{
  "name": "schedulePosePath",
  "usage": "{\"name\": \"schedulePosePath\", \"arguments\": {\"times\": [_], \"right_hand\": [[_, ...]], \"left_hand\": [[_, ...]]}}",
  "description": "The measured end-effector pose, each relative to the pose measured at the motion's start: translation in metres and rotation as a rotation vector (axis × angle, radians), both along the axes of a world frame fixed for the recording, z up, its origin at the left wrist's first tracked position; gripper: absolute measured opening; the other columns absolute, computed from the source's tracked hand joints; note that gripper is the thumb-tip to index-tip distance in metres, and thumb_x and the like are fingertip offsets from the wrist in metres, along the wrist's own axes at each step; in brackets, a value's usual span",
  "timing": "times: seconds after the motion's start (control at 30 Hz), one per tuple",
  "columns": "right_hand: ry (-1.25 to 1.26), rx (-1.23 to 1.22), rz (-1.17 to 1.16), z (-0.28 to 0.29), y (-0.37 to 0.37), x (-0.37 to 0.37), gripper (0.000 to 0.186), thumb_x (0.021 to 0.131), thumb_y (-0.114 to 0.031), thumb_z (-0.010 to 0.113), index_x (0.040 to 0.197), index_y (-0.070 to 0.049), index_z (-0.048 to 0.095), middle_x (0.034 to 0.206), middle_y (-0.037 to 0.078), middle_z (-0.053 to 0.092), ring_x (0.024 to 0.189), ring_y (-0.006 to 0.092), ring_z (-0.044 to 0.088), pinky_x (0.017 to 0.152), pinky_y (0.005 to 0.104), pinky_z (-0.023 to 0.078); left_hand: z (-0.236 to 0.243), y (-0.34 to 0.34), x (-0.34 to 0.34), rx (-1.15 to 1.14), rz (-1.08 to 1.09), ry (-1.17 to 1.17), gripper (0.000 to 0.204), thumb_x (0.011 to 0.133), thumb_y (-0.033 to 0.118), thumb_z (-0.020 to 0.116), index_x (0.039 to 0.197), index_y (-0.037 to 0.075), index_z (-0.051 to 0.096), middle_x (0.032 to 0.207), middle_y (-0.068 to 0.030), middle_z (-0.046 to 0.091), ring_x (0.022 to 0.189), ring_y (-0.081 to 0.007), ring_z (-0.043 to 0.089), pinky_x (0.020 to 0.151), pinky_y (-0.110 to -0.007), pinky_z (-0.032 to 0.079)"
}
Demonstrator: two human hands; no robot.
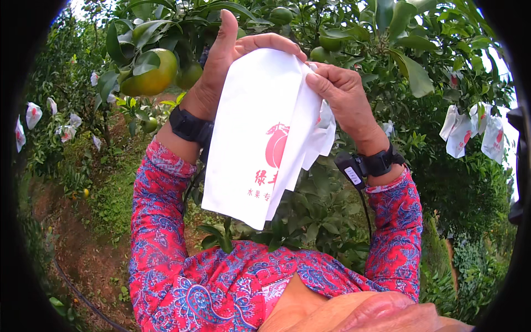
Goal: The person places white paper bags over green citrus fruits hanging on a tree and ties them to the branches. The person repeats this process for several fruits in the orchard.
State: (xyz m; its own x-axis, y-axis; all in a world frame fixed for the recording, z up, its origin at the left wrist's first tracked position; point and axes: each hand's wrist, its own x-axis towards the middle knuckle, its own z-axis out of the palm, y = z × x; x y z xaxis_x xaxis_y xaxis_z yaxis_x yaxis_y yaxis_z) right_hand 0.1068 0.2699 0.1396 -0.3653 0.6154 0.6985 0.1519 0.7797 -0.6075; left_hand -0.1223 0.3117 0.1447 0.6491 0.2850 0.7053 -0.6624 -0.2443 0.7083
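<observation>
My left hand (227,47) is raised behind the top of a white paper bag (246,133) with red fruit print, its thumb stretched up and apart from its curved fingers, which reach along the bag's top edge; its palm is partly hidden. My right hand (345,94) pinches the bag near its upper right corner. More folded white paper (321,138) hangs at the right, behind the front bag. A yellow-green citrus fruit (155,72) hangs among leaves left of my left hand, and smaller green fruits hang above and behind the hands.
Leafy branches (409,44) surround my hands. Several white bags hang in the trees at right (459,135) and left (33,116). A black hose (83,299) lies on the soil at lower left. A dark object (515,166) stands at the far right edge.
</observation>
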Motion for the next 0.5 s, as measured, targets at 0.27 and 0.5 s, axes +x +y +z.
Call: {"name": "schedulePosePath", "arguments": {"times": [0.27,0.5], "right_hand": [[0.017,-0.075,-0.231,0.005,0.017,0.026,0.023,0.094,-0.02,0.065,0.101,0.001,0.071,0.083,-0.001,0.068,0.073,0.0043,0.058,0.068,0.0207,0.047],[0.076,-0.23,-0.214,0.001,0.017,0.051,0.024,0.094,-0.023,0.063,0.093,0.001,0.07,0.079,-0.001,0.068,0.068,0.0038,0.058,0.064,0.0193,0.046]], "left_hand": [[-0.02,0.067,0.059,-0.236,-0.167,-0.111,0.102,0.084,0.083,0.023,0.131,-0.002,0.054,0.125,-0.0195,0.059,0.116,-0.027,0.058,0.101,-0.038,0.046],[-0.039,0.074,0.097,-0.383,-0.453,-0.215,0.101,0.083,0.083,0.028,0.145,0.004,0.037,0.132,-0.0168,0.056,0.119,-0.0326,0.058,0.1,-0.046,0.049]]}}
